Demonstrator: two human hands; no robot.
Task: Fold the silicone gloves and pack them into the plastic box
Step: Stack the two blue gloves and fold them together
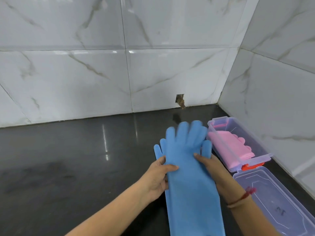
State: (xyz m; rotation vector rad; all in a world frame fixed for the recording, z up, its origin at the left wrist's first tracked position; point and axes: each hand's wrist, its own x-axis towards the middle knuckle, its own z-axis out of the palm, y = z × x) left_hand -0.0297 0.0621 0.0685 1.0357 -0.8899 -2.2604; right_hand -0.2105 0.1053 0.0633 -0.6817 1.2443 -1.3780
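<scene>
Blue silicone is what the person is working with now: a pair of long blue gloves (pixel 185 167), laid one on top of the other, is being held flat between both hands above the dark bench (pixel 68 159). The left hand (pixel 157 176) is gripping the near-left edge, thumb lying on top; the right hand (pixel 211 169) is pinching the opposite edge, thumb on the palm area. The gloves are looking matte, soft and floppy, fingers pointing away from the hands, cuffs trailing back between the forearms. No fold is showing in them yet, so I judge this pair is still to be folded and packed. Just beyond the right hand the clear plastic box (pixel 265 156) is sitting open, with folded pink gloves (pixel 226 145) already lying inside, so roughly half the job seems done. Its lid (pixel 272 198) is lying beside the right wrist, waiting.
</scene>
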